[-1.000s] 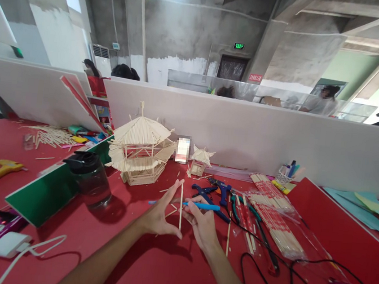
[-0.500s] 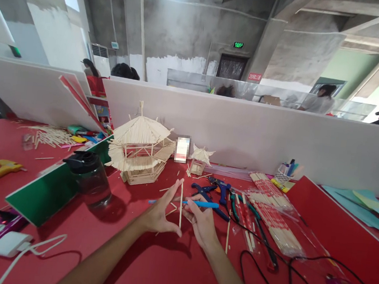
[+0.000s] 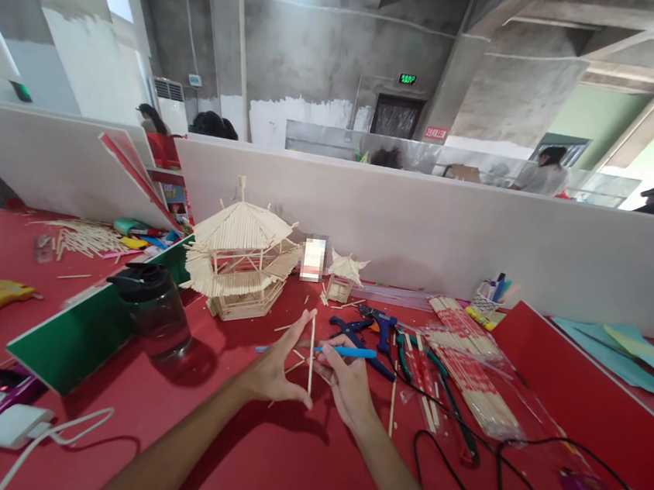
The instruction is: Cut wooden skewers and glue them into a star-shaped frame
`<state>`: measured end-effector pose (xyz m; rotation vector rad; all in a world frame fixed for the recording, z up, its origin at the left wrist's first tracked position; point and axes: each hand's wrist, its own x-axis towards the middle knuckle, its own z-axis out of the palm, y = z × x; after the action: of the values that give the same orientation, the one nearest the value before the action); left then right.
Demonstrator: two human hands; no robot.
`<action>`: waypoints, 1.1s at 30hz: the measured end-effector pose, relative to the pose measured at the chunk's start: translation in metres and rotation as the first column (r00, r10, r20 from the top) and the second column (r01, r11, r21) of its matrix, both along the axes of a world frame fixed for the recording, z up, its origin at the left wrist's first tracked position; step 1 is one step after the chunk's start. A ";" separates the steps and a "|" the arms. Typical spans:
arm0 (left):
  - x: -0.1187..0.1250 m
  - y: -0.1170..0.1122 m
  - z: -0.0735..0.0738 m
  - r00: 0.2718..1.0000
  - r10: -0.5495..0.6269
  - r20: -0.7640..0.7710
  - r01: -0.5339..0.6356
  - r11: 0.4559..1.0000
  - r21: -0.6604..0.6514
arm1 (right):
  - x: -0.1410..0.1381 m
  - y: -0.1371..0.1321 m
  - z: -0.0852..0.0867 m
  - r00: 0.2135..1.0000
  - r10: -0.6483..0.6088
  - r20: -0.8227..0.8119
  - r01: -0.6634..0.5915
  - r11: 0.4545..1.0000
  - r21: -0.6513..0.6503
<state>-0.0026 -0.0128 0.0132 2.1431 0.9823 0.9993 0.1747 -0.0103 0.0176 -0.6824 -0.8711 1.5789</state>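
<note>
My left hand (image 3: 279, 365) has its thumb and forefinger spread wide, gripping a thin wooden stick (image 3: 311, 360) by its two ends. The stick stands nearly upright in the view. Close against its right side, my right hand (image 3: 346, 379) pinches a slim blue pen-shaped tool (image 3: 354, 352), which lies level and points left. The tool's tip is too small to make out near the stick. Behind the left hand, a bit of blue (image 3: 261, 349) shows. Short stick pieces (image 3: 294, 365) lie under the hands.
Behind stand a large stick-built pavilion (image 3: 237, 259) and a small one (image 3: 345, 276). A water bottle (image 3: 156, 313) is left. Pliers (image 3: 350, 329), a blue glue gun (image 3: 382, 325), packed sticks (image 3: 481, 390) and a black cable (image 3: 535, 485) lie right. A yellow glue gun (image 3: 0, 296) sits far left.
The view has shifted very slightly. Both hands, the stick and the blue tool keep the same positions relative to each other.
</note>
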 end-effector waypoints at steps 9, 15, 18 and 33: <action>0.002 0.002 -0.006 0.995 -0.025 0.100 0.024 1.000 0.017 | 0.000 0.000 0.000 1.000 -0.003 -0.025 0.003 1.000 -0.010; 0.005 0.002 -0.008 0.988 -0.033 0.154 0.040 0.998 -0.040 | 0.001 0.002 0.000 0.994 0.021 -0.109 -0.022 1.000 -0.007; 0.006 0.002 -0.007 0.987 -0.034 0.155 0.042 0.998 -0.048 | 0.001 0.002 -0.001 0.988 0.018 -0.155 -0.024 0.999 -0.032; 0.005 0.006 -0.007 0.997 0.078 -0.024 -0.078 0.997 0.019 | 0.007 0.005 -0.007 0.988 0.124 0.093 -0.126 0.992 0.015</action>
<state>0.0020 -0.0067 0.0060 2.1510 1.0804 1.0237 0.1817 -0.0053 0.0101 -0.7012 -1.0134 1.6575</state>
